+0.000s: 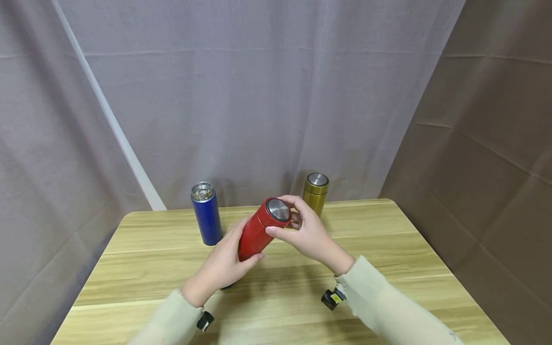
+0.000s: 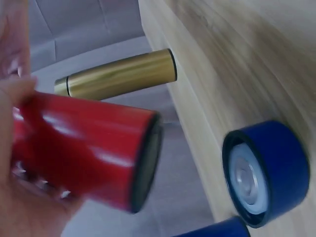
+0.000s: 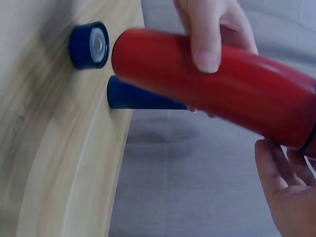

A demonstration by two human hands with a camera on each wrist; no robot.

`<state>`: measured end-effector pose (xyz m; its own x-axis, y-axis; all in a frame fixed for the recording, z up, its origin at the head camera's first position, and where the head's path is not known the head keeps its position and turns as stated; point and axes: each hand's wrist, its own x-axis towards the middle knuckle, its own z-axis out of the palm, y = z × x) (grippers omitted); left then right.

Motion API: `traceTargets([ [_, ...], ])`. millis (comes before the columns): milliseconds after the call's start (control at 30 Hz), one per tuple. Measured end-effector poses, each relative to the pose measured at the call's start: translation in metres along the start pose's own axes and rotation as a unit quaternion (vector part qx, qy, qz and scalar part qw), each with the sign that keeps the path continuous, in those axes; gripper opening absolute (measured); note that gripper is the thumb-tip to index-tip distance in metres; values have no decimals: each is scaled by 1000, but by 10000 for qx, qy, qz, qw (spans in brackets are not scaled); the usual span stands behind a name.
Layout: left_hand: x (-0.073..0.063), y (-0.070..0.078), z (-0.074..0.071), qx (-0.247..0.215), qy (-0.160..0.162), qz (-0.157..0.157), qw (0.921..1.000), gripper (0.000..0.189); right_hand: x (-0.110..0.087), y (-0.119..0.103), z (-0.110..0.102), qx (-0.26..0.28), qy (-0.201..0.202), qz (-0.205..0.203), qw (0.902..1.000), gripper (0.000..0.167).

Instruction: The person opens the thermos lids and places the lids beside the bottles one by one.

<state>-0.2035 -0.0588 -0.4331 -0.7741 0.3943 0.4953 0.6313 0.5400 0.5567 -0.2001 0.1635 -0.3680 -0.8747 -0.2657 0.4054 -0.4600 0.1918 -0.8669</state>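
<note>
A red thermos flask is held tilted above the table, its capped top with a silver disc leaning to the right. My left hand grips the lower body, thumb on the near side. Around the capped end curl the thumb and fingers of my right hand, close to the seam. The left wrist view shows the flask's dark-rimmed base off the wood. A blue cap lies on its side on the table, mostly hidden behind my left hand in the head view.
Upright at the back left stands a blue thermos without its cap, metal mouth showing. A capped gold thermos stands at the back right, partly behind my right hand. The wooden table meets grey curtains behind and at the sides.
</note>
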Motion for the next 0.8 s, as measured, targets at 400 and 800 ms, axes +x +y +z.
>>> traceTargets([
  [400, -9, -2, -18, 1780, 365, 479, 9822, 77, -14, -13, -8, -261, -709, 950, 9926, 57],
  [800, -12, 4, -19, 3081, 828, 1303, 9388, 71, -13, 27, -6, 368, -973, 1773, 9786, 51],
])
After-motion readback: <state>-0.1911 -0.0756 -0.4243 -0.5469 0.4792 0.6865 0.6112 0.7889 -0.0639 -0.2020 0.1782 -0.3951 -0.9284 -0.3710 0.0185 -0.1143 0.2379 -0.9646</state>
